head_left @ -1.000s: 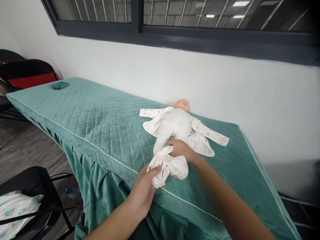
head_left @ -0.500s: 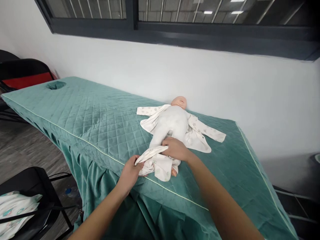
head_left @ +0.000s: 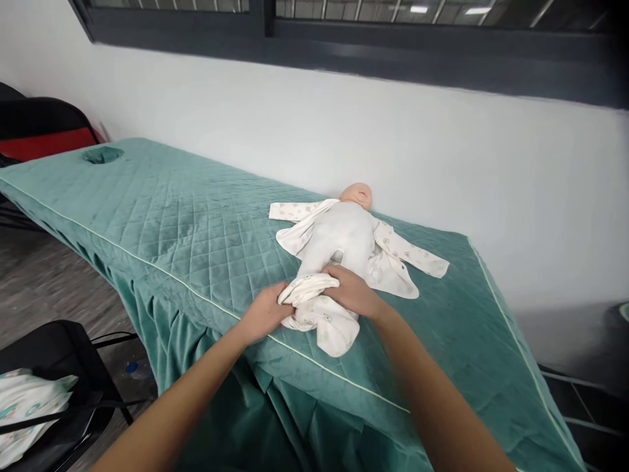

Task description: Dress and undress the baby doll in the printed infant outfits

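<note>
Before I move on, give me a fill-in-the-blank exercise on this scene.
The doll lies on the massage bed, head nearest the white ____.
Of the left hand and right hand gripping the bunched garment, the ____ one is nearer the face hole.
The upper-left folding chair has a ____ panel.

wall; left; red

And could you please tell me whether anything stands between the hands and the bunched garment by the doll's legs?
Nothing visible does: the left hand and right hand both grip the bunched garment directly, at the lower end of the doll.
</note>
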Tool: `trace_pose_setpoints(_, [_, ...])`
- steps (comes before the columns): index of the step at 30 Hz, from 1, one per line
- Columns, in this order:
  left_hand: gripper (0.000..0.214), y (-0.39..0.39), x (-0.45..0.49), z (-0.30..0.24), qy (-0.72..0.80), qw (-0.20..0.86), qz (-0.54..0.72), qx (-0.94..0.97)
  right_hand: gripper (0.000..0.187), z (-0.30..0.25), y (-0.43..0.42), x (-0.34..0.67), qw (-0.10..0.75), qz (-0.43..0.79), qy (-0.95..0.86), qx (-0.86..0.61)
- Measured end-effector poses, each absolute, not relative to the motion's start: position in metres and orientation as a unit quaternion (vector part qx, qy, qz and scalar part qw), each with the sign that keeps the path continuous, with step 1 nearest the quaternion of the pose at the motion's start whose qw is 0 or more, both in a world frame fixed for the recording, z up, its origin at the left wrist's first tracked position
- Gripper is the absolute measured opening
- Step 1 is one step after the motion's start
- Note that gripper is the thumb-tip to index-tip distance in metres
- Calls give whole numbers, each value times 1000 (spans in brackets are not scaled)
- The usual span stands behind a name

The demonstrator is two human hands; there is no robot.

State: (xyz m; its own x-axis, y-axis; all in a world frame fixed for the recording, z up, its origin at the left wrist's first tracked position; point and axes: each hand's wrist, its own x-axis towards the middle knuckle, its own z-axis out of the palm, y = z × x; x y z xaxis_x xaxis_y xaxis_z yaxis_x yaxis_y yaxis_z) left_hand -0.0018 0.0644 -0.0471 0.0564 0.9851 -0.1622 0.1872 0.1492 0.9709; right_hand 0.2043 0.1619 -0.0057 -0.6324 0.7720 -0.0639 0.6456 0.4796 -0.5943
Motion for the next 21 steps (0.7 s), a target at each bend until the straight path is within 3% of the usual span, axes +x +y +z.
trace_pose_setpoints(2, [7,76,-10,-50,583,417,391,578,10,-5,161,204,114,316,-845,-417])
trace_pose_setpoints(5, [16,97,-19,-54,588,319,410,620,13,-5,159,201,114,298,-839,-440])
trace_pose_setpoints(12, [25,154,-10,-60,591,244,475,605,21,-9,155,195,154,304,-801,-493])
trace_pose_setpoints(17, [28,186,4,-56,616,171,440,631,10,-9,164,198,218,311,-723,-577])
trace_pose_setpoints(21, [24,198,8,-61,632,97,400,657,14,-11,172,197,250,314,-691,-601])
